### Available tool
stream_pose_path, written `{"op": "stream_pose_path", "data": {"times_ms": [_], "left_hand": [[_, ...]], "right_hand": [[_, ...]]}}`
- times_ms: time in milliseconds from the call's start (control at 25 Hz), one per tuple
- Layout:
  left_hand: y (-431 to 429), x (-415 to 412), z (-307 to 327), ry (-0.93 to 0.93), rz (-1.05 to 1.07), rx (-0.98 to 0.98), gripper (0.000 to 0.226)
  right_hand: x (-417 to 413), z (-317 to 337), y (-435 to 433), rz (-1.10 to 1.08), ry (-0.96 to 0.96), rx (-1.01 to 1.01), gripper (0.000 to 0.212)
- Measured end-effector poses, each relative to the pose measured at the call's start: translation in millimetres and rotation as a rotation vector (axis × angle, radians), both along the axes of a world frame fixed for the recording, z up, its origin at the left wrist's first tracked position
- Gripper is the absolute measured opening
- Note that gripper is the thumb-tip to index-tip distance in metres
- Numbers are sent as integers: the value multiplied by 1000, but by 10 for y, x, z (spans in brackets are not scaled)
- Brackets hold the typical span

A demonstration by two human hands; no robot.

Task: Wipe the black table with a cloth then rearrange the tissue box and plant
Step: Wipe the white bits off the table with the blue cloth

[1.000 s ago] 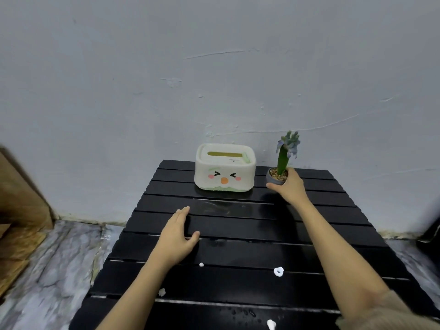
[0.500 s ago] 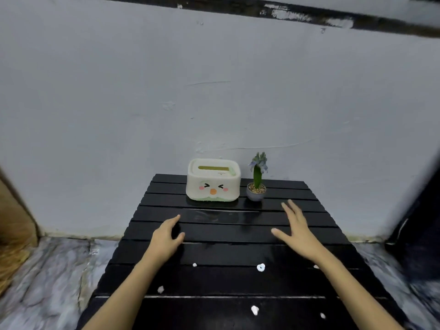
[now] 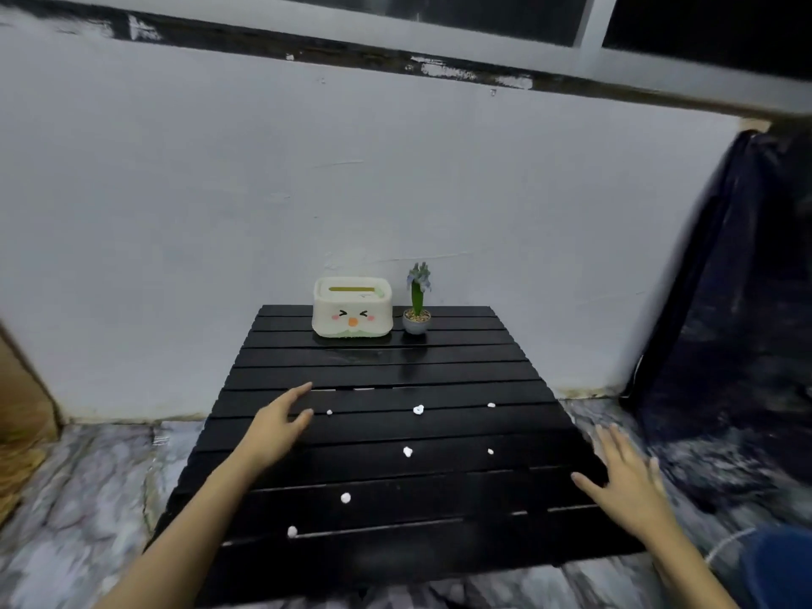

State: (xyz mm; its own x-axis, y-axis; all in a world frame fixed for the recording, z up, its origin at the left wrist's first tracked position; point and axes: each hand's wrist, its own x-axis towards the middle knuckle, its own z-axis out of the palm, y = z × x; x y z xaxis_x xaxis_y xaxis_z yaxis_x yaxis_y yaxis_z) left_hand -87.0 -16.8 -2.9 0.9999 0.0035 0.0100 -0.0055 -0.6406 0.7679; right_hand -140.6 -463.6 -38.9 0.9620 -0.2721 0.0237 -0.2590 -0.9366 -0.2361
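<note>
Black slatted counter (image 3: 386, 432) against white wall, flecked with white crumbs (image 3: 418, 409). Tissue box (image 3: 352, 312) and plant (image 3: 416, 307) side by side at back edge, probably clearing wiping room. Left hand (image 3: 277, 421) low over slats, right hand (image 3: 624, 481) at right rim, fingers spread, empty; no cloth visible.

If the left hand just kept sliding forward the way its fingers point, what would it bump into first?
Probably the tissue box. The left hand points up and rightward across bare black slats toward it; depth is hard to judge.
</note>
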Motion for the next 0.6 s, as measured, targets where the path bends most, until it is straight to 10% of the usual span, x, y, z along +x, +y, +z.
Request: {"op": "stream_pose_path", "data": {"times_ms": [600], "left_hand": [[-369,-614,-42,-1,-11,-80,45]], "right_hand": [[-84,50,250,-99,-173,241,51]]}}
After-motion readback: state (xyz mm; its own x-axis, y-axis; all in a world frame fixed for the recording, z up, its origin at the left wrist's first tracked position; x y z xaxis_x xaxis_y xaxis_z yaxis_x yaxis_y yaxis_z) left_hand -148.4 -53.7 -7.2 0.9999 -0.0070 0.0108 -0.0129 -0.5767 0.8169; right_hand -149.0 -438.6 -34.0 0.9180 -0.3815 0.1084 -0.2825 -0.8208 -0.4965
